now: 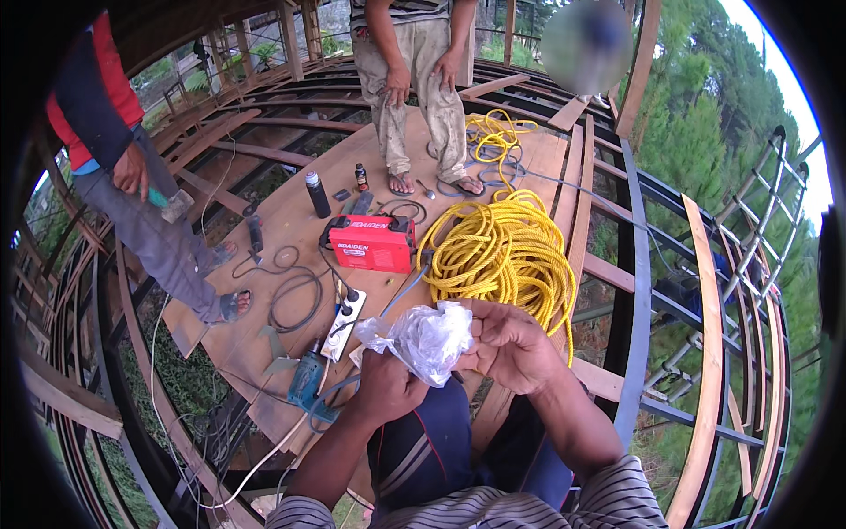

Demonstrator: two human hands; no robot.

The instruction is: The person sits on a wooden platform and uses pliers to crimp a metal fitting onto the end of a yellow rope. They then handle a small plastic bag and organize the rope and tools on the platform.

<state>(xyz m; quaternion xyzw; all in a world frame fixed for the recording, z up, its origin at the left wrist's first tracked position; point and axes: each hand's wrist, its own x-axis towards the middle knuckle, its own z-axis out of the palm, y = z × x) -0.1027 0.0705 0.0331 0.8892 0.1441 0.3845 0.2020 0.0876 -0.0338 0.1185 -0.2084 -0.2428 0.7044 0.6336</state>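
Observation:
A crumpled clear plastic bag is up in front of me, above my lap. My left hand is closed around its lower left part. On its other side, my right hand pinches the bag's edge with curled fingers. What the bag contains, if anything, I cannot make out. Just beyond my hands lies a big coil of yellow rope. A white power strip with black plugs and a teal power drill lie by my left forearm.
A red welding machine, a black flask and loose cables rest on the plywood platform. Beams with gaps surround it. One person stands ahead; another at left holds a hammer. A metal ladder leans at right.

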